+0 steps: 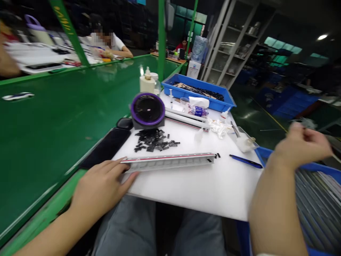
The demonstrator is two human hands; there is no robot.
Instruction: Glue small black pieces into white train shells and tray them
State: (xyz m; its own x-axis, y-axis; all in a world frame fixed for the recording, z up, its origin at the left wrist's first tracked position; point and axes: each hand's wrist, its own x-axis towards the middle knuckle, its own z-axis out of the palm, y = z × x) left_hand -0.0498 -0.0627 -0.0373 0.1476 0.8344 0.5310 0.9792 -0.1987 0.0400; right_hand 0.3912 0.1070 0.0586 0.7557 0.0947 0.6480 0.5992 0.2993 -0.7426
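Note:
My left hand point(102, 185) rests at the white board's near left corner, fingers stretched flat against the left end of a long clear plastic tube point(170, 160) with red and black stripes. A pile of small black parts point(154, 140) lies just behind the tube. My right hand point(303, 144) is raised off to the right above a blue bin of tubes point(319, 199); it is smeared by motion, fingers loosely curled, and I cannot make out whether anything is in it.
A purple-rimmed round lens point(148, 109) stands behind the parts, with bottles point(147, 81) and a blue tray point(198, 90) farther back. A blue pen point(245, 161) and a clear dish point(242, 140) lie right. The green conveyor point(53, 117) runs left; a person sits across it.

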